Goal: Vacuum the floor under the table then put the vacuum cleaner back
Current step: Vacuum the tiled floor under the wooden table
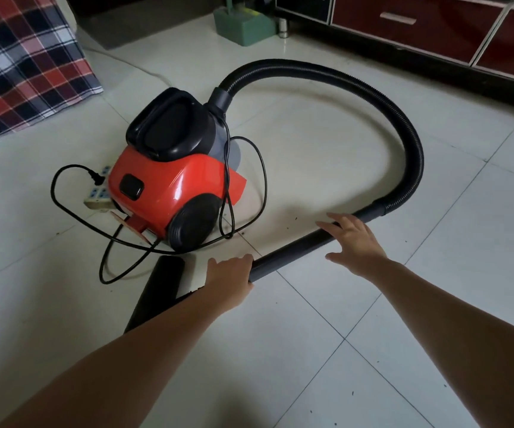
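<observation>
Low in the middle, the left hand (231, 278) grips the black vacuum tube (294, 252), and the right hand (356, 239) rests on it, fingers spread.

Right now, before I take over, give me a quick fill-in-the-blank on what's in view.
1. The vacuum cleaner has a ___ body.
2. A black ___ loops from it to the wand.
3. The left hand grips the wand; the right hand, fingers spread, holds ___.
Missing words: red; hose; nothing.

Glossy red plastic vacuum cleaner (169, 183), ribbed hose (404, 143), seemingly glazed floor tiles (342, 335).
</observation>
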`<state>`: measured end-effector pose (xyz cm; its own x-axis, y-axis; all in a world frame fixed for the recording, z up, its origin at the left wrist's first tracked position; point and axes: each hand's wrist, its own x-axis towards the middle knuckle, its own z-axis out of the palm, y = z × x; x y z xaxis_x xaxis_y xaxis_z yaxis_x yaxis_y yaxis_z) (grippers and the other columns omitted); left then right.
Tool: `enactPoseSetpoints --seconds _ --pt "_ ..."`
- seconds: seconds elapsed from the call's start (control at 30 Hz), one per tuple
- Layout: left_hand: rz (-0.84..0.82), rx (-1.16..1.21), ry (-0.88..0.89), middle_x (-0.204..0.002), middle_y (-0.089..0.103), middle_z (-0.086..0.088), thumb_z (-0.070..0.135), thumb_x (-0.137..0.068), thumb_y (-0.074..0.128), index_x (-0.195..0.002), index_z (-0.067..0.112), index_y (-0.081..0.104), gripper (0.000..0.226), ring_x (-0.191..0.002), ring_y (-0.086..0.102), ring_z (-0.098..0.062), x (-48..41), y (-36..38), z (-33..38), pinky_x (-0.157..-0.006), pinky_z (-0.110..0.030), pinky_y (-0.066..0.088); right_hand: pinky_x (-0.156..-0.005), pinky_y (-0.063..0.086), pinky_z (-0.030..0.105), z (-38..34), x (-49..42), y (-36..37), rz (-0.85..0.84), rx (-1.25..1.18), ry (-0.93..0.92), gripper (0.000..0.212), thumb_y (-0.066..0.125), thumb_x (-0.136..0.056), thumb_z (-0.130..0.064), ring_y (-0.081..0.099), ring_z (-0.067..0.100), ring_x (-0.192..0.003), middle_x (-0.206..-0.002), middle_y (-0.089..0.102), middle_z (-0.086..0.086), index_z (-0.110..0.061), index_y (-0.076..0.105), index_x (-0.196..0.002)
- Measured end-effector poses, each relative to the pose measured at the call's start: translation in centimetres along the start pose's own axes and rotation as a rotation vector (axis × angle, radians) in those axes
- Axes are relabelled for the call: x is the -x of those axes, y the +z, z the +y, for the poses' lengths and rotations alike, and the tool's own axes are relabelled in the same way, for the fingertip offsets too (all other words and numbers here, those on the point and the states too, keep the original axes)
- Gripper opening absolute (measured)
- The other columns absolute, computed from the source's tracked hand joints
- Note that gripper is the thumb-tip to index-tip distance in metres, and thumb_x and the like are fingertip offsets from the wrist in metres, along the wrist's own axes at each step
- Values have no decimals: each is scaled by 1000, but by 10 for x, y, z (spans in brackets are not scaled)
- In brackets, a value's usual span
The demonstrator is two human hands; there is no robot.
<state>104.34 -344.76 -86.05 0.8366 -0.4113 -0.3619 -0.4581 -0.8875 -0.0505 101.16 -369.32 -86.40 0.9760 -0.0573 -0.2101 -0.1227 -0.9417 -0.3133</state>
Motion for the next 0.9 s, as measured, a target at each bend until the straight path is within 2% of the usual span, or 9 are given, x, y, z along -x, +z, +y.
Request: enactPoseSetpoints --seconds 0.1,0.2,0.3,0.4,0.53,0.67,0.8,0.9 --pt "-23 -13 6 -119 60 2 35 -96 47 -127 20 41 35 -109 58 -20 15 -6 -19 -93 -34 34 -118 9 36 -3 1 1 -11 25 -16 66 64 -86 -26 12 18 -143 -152 26 -6 -30 32 -144" --pt "-71 14 -4 -120 60 1 35 -94 50 -129 21 41 39 -112 57 -20 32 -8 -41 -99 -37 32 -116 15 35 -12 5 1 -14 36 -79 60 66 -84 -29 28 15 -136 -142 41 -6 -30 41 -138" --pt "-122 79 -21 -118 62 1 36 -91 54 -129 23 42 42 -111 57 -19 50 -2 -69 -105 -40 32 -115 16 39 -26 7 3 -53 148 -148 55 63 -85 -34 35 15 -130 -132 48 -8 -30 42 -136" --pt "-149 92 -45 -118 62 2 36 -91 54 -132 24 40 45 -112 57 -18 73 7 -97 -108 -41 30 -106 26 36 -44 7 7 -88 221 -215 41 59 -87 -36 48 16 -111 -111 57 -7 -29 49 -126" --pt "-152 94 -93 -113 63 4 33 -92 54 -131 27 41 42 -111 56 -16 100 11 -126 -107 -39 29 -86 39 28 -78 9 10 -121 205 -338 30 58 -86 -37 53 15 -98 -101 58 -7 -28 53 -114" --pt "-99 192 -197 -92 58 11 26 -91 51 -121 31 48 31 -102 58 -15 117 16 -153 -105 -42 32 -73 38 26 -112 11 9 -114 183 -400 29 56 -87 -42 55 15 -91 -98 57 -6 -29 52 -113" --pt "7 264 -322 -104 62 9 22 -93 47 -122 34 51 32 -106 53 -17 131 28 -181 -105 -46 30 -70 39 27 -147 11 10 -110 186 -445 32 54 -88 -47 57 17 -93 -99 59 -4 -29 51 -114" --pt "58 346 -425 -111 59 5 18 -94 46 -123 36 52 35 -114 48 -20 141 30 -201 -110 -56 21 -70 40 28 -174 11 15 -108 179 -469 33 53 -88 -48 56 17 -94 -101 58 -5 -29 50 -115"
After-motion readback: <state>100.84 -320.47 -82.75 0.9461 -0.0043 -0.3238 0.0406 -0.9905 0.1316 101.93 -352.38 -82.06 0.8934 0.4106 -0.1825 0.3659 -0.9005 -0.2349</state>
